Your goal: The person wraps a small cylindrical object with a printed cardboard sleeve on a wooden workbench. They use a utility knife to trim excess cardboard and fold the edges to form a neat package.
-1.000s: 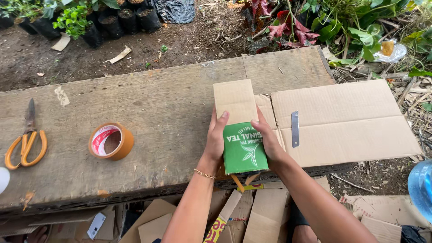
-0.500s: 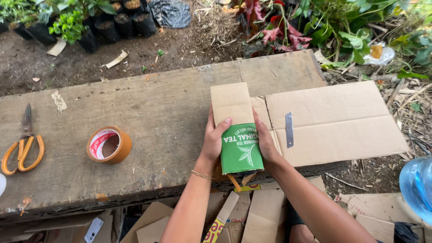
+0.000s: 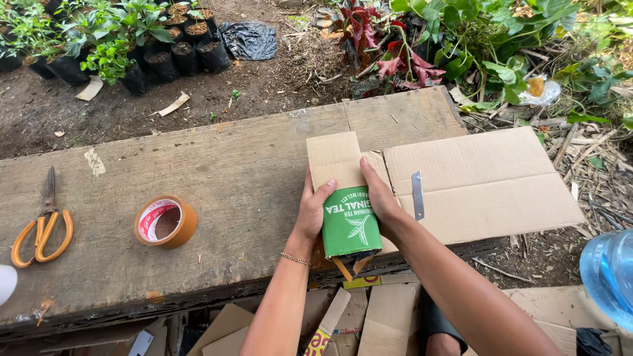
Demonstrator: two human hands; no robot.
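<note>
At the left edge of the wooden surface (image 3: 217, 191) lie orange-handled scissors (image 3: 41, 227), blades pointing toward the far edge, and just beside them toward the middle stands a roll of tape (image 3: 165, 222) on its flat side. Both sit well apart from the work and look safe where they are.

The left hand (image 3: 312, 214) and right hand (image 3: 378, 198) press a green carton (image 3: 351, 222) between them at the near edge of the surface, right of the middle. The left fingers (image 3: 324, 191) curl around its left side and top corner; the right fingers lie flat and pressed together along its right side, so both hands are closed on it. The carton lies on a narrow cardboard flap (image 3: 335, 158) joined to a large flat cardboard sheet (image 3: 484, 181) that overhangs the right corner.

The risk, as I judge it, sits here: the carton's lower end juts past the near edge, so a slackened grip could let it tip off onto the cardboard scraps (image 3: 389, 316) below. The overhanging sheet could also slide or sag if the hands pull on the flap. A bare metal blade (image 3: 417, 196) lies on the sheet just beside the right hand, close enough to nick a wrist.

Whether the carton holds anything cannot be told; it is closed. Far back, black nursery bags (image 3: 178, 56) hold soil and green seedlings. At the right frame edge, a blue water bottle (image 3: 610, 277) shows only partly.
</note>
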